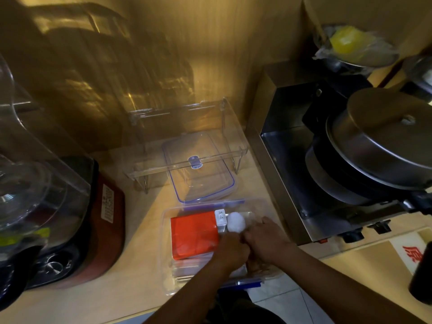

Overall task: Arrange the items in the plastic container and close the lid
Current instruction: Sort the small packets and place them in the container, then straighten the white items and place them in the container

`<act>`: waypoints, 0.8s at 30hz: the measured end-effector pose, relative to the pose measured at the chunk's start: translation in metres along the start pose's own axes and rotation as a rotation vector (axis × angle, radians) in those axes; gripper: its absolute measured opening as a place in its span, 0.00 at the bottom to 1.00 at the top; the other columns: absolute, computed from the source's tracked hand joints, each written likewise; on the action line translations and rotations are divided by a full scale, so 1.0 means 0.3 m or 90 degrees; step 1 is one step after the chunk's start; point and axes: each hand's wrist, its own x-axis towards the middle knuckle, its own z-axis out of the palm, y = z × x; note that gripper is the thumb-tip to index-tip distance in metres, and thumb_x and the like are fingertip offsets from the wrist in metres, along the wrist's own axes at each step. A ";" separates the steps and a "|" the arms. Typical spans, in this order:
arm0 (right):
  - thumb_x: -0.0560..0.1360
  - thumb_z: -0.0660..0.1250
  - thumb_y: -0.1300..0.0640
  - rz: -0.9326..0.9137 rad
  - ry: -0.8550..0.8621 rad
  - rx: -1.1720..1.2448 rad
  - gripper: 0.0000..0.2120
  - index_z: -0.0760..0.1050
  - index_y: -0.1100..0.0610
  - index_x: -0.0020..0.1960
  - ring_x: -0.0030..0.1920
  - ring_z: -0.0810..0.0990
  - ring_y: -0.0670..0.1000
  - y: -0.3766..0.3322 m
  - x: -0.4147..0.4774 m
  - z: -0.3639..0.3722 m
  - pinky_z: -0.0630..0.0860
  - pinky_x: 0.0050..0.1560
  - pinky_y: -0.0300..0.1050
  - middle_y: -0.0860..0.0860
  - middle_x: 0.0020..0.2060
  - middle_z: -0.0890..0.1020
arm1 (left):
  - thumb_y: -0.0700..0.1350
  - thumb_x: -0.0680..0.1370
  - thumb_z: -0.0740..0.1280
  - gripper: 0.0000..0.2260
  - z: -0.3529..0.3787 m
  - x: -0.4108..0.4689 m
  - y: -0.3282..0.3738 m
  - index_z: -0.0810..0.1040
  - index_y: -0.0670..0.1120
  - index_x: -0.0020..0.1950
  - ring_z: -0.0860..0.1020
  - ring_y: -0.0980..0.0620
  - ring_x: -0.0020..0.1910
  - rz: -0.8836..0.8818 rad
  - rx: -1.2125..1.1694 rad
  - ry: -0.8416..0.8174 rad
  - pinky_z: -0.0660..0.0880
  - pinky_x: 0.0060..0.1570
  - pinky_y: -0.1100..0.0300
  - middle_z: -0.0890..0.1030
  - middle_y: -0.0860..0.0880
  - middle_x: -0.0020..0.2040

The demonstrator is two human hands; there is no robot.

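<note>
A clear plastic container [166, 251] with blue clips sits open at the counter's front edge. Inside lie an orange-red box [194, 232], a small white charger-like block [221, 217] and a white rounded item [236, 221]. Both hands are down inside the container's right half. My left hand [231, 249] is curled beside the red box, its fingers closed on something I cannot make out. My right hand [266, 242] presses close against it, just below the white rounded item, fingers bent and hidden. The clear lid [201, 169] with a blue seal lies flat behind the container.
A clear acrylic rack [187, 146] stands over the lid's far part. A blender with a red base [100, 220] sits left. A steel machine with a round pan [350, 160] fills the right. A dark bottle [422, 277] stands far right.
</note>
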 end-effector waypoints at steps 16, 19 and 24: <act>0.77 0.60 0.50 0.245 0.103 0.376 0.17 0.68 0.59 0.61 0.55 0.78 0.58 -0.054 0.116 0.031 0.75 0.53 0.51 0.57 0.56 0.78 | 0.51 0.75 0.62 0.20 -0.127 0.031 -0.098 0.70 0.47 0.66 0.72 0.46 0.60 0.193 0.463 0.313 0.66 0.59 0.53 0.75 0.46 0.61; 0.76 0.61 0.50 0.268 0.121 0.399 0.18 0.68 0.56 0.63 0.57 0.78 0.55 -0.066 0.132 0.039 0.75 0.57 0.50 0.55 0.58 0.78 | 0.51 0.67 0.72 0.19 -0.108 0.028 -0.091 0.78 0.46 0.55 0.78 0.45 0.49 0.190 0.487 0.345 0.74 0.49 0.52 0.80 0.44 0.51; 0.75 0.62 0.49 0.269 0.116 0.389 0.21 0.66 0.56 0.65 0.58 0.77 0.55 -0.067 0.144 0.035 0.73 0.57 0.50 0.55 0.61 0.76 | 0.53 0.63 0.75 0.17 -0.118 0.015 -0.073 0.78 0.44 0.45 0.77 0.45 0.42 0.240 0.439 0.381 0.73 0.41 0.53 0.80 0.44 0.44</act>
